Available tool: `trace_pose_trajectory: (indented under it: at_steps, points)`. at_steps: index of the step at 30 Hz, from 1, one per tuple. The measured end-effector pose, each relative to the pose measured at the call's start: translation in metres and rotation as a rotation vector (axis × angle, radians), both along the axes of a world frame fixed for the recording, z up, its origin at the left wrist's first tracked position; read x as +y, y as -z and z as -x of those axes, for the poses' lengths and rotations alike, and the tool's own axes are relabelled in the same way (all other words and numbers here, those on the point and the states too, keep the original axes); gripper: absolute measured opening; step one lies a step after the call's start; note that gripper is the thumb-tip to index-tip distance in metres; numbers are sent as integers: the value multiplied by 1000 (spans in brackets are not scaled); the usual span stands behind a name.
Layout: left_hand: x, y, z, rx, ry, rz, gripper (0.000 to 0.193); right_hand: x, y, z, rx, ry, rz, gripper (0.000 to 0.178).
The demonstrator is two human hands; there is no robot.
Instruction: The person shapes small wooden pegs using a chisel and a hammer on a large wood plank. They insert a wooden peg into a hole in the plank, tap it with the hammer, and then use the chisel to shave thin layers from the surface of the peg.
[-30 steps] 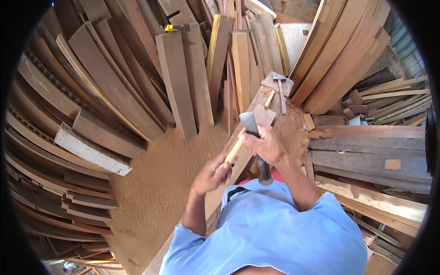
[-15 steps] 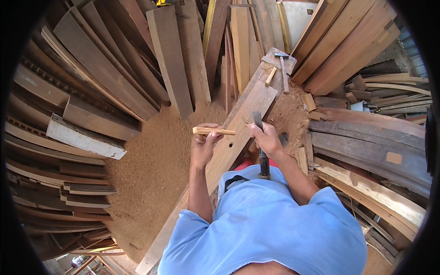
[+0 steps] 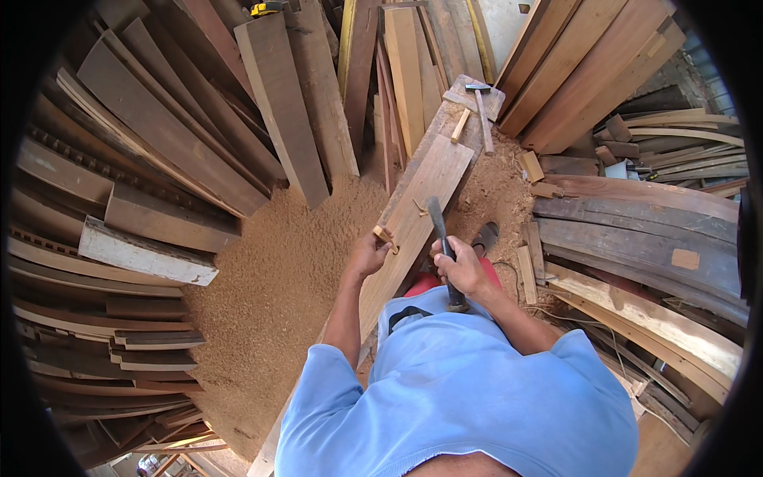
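My left hand (image 3: 366,257) is closed on a small wooden stick (image 3: 383,234), now seen nearly end-on, above the left edge of a long plank. In my right hand (image 3: 467,272) is a chisel (image 3: 436,216) with a dark flat blade and a black handle. Its blade points away from me over the plank (image 3: 429,179), and the handle's butt end is close to my waist. A thin curl of wood shaving (image 3: 420,207) shows beside the blade tip. The plank lies slantwise on a longer bench board.
At the bench's far end lie a hammer (image 3: 482,107) and a short wooden piece (image 3: 460,126). Sawdust (image 3: 270,278) covers the ground. Boards (image 3: 282,103) lean along the far side, with stacked timber (image 3: 636,238) at right and more stacks at left. A yellow tape measure (image 3: 265,9) sits atop one board.
The wooden stick has turned from lying crosswise to pointing nearly end-on, and my left hand has moved slightly lower and right. My right hand has slid down the chisel toward its handle.
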State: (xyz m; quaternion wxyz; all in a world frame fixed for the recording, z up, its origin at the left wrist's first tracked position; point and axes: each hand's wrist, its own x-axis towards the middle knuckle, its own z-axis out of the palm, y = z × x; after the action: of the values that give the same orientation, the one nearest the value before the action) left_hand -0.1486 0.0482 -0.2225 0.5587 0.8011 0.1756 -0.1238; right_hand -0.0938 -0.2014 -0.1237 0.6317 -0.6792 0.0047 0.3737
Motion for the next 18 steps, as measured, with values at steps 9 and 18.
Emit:
trace_pose_trajectory:
  at_steps: [9, 18]
  points:
    - [-4, 3, 1, 23, 240, -81, 28, 34, -30, -13, -571, -152, 121, 51]
    - [5, 21, 8, -85, 322, -234, 35, 32, 17, 6, -525, -213, 110, 26]
